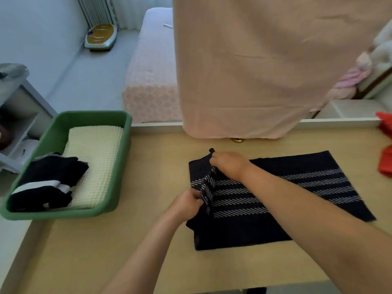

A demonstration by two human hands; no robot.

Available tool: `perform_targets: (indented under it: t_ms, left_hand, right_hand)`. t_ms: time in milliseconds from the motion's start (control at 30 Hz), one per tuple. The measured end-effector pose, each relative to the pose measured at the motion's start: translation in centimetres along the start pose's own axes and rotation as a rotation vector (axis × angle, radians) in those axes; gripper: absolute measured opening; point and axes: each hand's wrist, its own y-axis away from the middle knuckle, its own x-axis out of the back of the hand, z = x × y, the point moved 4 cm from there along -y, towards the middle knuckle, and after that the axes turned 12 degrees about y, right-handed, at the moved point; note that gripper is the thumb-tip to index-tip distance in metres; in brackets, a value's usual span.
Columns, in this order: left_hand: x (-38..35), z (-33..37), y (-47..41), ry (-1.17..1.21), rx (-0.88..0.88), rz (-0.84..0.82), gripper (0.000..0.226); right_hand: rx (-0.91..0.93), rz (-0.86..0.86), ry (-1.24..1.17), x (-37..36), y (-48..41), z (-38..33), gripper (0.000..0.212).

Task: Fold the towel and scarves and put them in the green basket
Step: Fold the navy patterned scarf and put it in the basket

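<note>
Dark striped scarf (275, 200) flat on the worktop (106, 251), left hand (187, 203) and right hand (230, 164) fingers pinched closed on its left edge, green basket (70, 118) far left holding cream towel (95, 162) and folded dark scarf (46, 181)

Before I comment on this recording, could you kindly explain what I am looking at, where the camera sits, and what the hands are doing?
There is no machine here: a person works with two bare hands, and the single picture comes from a camera worn on the head, looking forward and down. On the wooden table lies a dark scarf with white stripes. The left hand and the right hand each pinch its left edge, which is lifted off the table, apparently to fold it. At the left stands the green basket, holding a folded cream towel with a folded dark scarf on top. Some red cloth shows at the right edge.
</note>
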Motion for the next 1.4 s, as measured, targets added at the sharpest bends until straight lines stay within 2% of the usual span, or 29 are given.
perform_targets:
  t_ms: [33,100,233,333,500,600,633,700,800,867,933,1000,1100,1200,1300,1400]
  left_hand:
    - [-1.3,1.8,-0.2,-0.009,-0.028,-0.04,0.01]
    - [-4.3,5.3,-0.6,-0.007,-0.061,-0.096,0.016]
    - [-11.3,10.8,-0.8,0.146,0.016,-0.227,0.008]
    - [-16.1,13.5,-1.9,0.175,0.014,-0.281,0.007]
    - [-22.8,16.0,-3.6,0.199,0.058,-0.359,0.006]
    - [-26.5,15.8,-4.9,0.25,0.146,-0.407,0.038]
    - [-27.4,15.6,-5.4,0.258,0.162,-0.396,0.043]
    - [-27.7,15.3,-6.4,0.186,0.073,-0.259,0.036]
    - [-25.4,15.0,-7.7,-0.077,-0.206,0.072,0.026]
    - [-23.8,14.4,-8.6,-0.243,-0.342,0.212,0.027]
    - [-22.1,13.7,-9.6,-0.46,-0.429,0.309,0.032]
    - [-20.3,12.7,-10.7,-0.624,-0.418,0.339,0.044]
    - [-17.2,9.3,-12.6,-0.794,-0.261,0.259,0.063]
    - [-15.6,6.1,-13.4,-0.833,-0.232,0.243,0.074]
    - [-15.4,5.2,-13.5,-0.83,-0.264,0.33,0.076]
    - [-15.7,5.8,-12.2,-0.85,-0.337,0.428,0.066]
  right_hand:
    - [-0.024,0.006,-0.005,-0.7,1.6,1.8,0.02]
    - [-0.066,0.024,-0.011,-2.4,4.7,5.3,0.022]
    - [-0.093,0.038,-0.034,-6.1,10.0,11.4,0.039]
    - [-0.08,-0.017,-0.07,-8.2,12.7,15.0,0.043]
    - [-0.094,-0.015,-0.172,-12.0,15.8,19.3,0.046]
    - [-0.061,-0.152,-0.172,-14.4,16.9,19.9,0.061]
    - [-0.07,-0.217,-0.163,-15.2,17.2,19.9,0.068]
    - [-0.124,-0.282,-0.156,-16.1,17.7,19.5,0.077]
    - [-0.217,-0.173,-0.222,-16.8,18.1,18.4,0.067]
    - [-0.245,-0.082,-0.282,-17.4,18.0,17.1,0.055]
    - [-0.242,-0.065,-0.324,-18.1,17.8,15.5,0.054]
    - [-0.24,-0.113,-0.348,-19.1,17.4,14.4,0.059]
    - [-0.24,-0.172,-0.338,-20.9,17.2,13.9,0.067]
    - [-0.195,-0.167,-0.267,-21.7,16.8,14.3,0.07]
    - [-0.196,-0.173,-0.231,-21.4,16.2,14.4,0.069]
    - [-0.289,-0.155,-0.227,-21.0,16.5,13.9,0.069]
